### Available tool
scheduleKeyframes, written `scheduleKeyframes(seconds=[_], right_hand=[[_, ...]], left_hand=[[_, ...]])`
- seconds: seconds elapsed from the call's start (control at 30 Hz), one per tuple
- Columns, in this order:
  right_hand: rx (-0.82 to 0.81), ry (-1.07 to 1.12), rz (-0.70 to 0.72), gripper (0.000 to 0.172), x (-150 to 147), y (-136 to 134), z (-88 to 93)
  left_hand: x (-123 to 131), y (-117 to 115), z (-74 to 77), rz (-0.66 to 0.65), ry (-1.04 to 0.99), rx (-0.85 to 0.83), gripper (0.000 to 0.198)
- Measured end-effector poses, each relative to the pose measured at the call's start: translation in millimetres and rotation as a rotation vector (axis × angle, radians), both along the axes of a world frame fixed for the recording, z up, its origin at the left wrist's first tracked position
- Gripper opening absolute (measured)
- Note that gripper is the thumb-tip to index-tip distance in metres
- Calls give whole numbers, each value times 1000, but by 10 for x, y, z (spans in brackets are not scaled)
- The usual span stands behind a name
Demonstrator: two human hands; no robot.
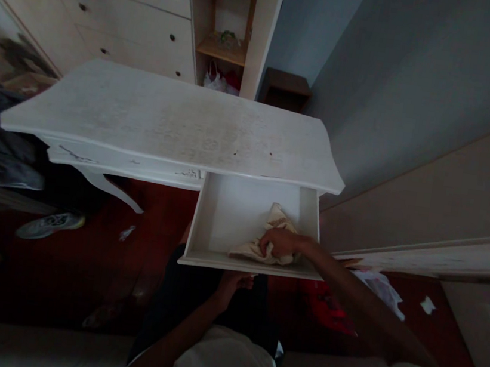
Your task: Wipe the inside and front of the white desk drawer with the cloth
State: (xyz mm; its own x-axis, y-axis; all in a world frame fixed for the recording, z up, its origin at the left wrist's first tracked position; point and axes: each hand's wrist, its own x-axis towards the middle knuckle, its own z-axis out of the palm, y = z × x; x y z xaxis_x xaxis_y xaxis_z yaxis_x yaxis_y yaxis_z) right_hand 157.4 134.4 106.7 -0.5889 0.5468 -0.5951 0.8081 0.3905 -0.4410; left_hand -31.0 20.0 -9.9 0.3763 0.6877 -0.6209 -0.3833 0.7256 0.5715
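A white drawer (222, 222) is pulled out of the white table (216, 125). Inside it, near the front right, lies a crumpled beige cloth (283, 218). My right hand (280, 242) reaches in from the right, its fingers closed on the cloth and pressing it towards the drawer's bottom. Below the drawer's front edge, above my lap, is my left hand (232, 284). Its fingers are loosely stretched out and nothing shows in them; whether it touches the drawer's underside I cannot tell.
The tabletop is stained, with two small dark spots. A white cabinet (130, 24) with an open compartment stands behind. A wall (417, 110) rises at the right. On the floor are a sneaker (52, 225), a white plastic bag (380, 288) and a red item (330, 309). Grey clothes (2, 139) lie at the left.
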Motion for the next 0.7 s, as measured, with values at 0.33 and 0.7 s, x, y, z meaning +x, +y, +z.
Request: scheduleKeyframes(seconds=[0.33,0.7], right_hand=[[425,-42,-230,80,548,-550,-55],[447,-157,-698,95,563,-339,-681]], left_hand=[[16,18,-109,16,11,-6,32],[15,9,-126,34,-7,-11,31]])
